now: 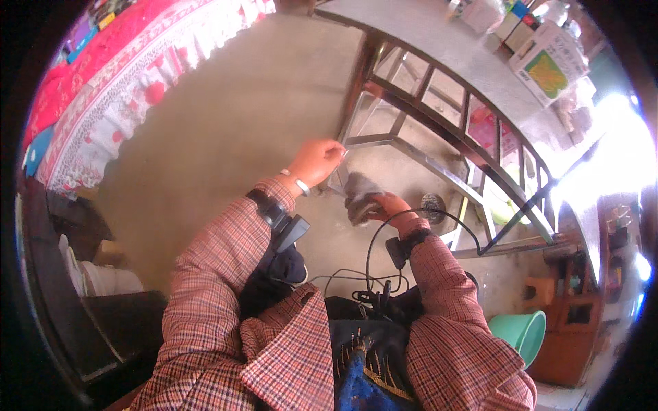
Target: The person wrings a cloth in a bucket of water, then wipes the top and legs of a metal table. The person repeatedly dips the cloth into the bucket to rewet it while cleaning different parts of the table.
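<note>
My left hand (320, 160) is raised over the floor, its fingers curled together around the end of a small, thin light-coloured thing too small to name. To its right, my right hand (390, 208) grips a bunched grey-brown cloth or fluffy bundle (364, 198), blurred at its upper edge. Both hands are near the lower corner of a metal table frame (393, 138). A bracelet and a strapped device sit at my left wrist; another strapped device with a black cable (371, 246) is on my right wrist.
The grey tabletop (437, 51) at upper right holds a printed carton (550, 67) and bags. A green bucket (519, 334) stands at lower right, by a wooden cabinet (565, 339). A bed with a frilled cover (139, 87) is at upper left. Black cable lies near my lap.
</note>
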Demonstrator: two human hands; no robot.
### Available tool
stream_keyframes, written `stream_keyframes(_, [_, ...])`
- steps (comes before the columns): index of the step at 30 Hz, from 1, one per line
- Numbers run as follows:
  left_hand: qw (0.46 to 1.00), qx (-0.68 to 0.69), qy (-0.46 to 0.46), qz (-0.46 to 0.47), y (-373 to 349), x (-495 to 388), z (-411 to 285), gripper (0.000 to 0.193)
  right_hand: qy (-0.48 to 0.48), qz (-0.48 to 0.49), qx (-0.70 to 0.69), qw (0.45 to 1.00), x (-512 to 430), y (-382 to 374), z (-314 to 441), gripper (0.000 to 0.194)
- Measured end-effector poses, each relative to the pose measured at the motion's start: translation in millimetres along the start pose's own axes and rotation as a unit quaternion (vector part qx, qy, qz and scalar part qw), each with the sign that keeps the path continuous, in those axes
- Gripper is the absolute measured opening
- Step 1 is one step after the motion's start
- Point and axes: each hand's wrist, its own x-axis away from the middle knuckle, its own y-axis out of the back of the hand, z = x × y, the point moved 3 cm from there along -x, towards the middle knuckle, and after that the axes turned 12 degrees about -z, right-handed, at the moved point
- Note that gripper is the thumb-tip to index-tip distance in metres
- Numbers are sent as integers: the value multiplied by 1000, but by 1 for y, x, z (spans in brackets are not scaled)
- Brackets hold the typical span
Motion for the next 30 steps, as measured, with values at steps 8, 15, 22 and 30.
stream_keyframes(8, [999, -23, -23, -17, -11, 5, -17, 22, -54, -229, -41, 971, 56, 93, 145, 30])
stream_keyframes(15, [995, -25, -92, -26, -17, 5, -42, 25, 163, -349, 132, 913, 61, 159, 236, 34])
stream_keyframes(22, [994, -45, -90, -38, -10, 2, -32, 25, 120, -321, 221, 913, 18, 142, 287, 46])
stream_keyframes(30, [994, -14, -101, -31, -9, 3, -26, 24, 162, -314, 587, 729, -83, 82, 300, 50])
